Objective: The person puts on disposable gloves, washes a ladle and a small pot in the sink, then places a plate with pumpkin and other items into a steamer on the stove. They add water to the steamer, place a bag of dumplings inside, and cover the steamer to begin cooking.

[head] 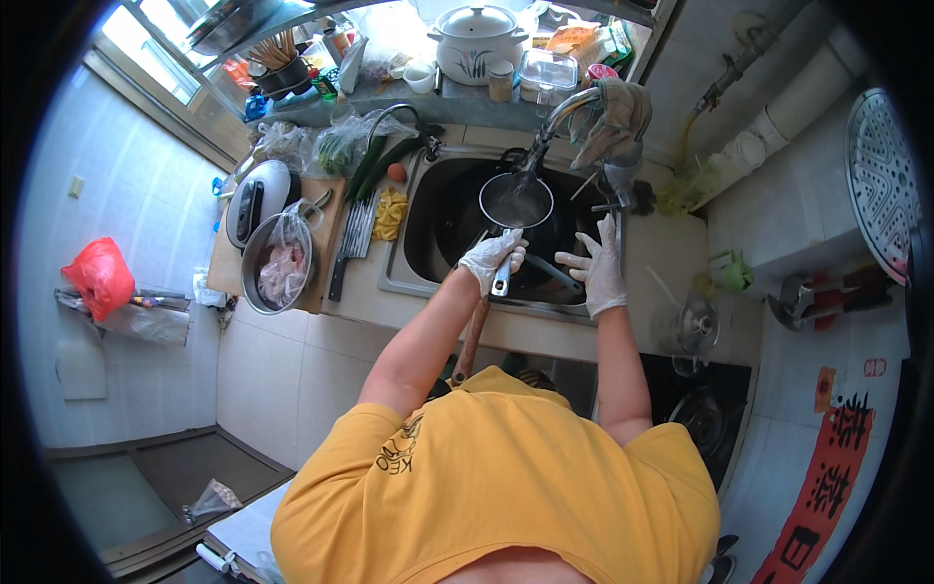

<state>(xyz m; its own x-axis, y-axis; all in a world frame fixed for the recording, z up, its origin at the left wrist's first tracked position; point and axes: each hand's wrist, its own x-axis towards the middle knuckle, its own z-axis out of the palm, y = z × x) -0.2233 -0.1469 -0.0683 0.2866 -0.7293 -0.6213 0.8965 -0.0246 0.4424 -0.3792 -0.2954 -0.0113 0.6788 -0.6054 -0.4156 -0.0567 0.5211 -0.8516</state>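
Observation:
My left hand (493,261), in a thin whitish glove, grips the metal handle of a round strainer or ladle (516,201) with a pale rim. Water from the tap (538,150) runs into its bowl. Beneath it, a dark wok (456,233) fills much of the steel sink (395,274); a wooden handle (474,336) sticks out over the front edge. A grey utensil handle (554,274) lies across the wok between my hands. My right hand (600,271), gloved too, is spread over the sink's right side, holding nothing. Whether it touches the sink rim is unclear.
Left of the sink lie a cleaver (352,244), yellow cloth or gloves (390,214), cucumbers (390,162) and an egg (397,172). A pot (249,292) with bagged meat overhangs the cutting board's (328,241) front. A clear blender jug (697,321) and stove (704,416) are on the right.

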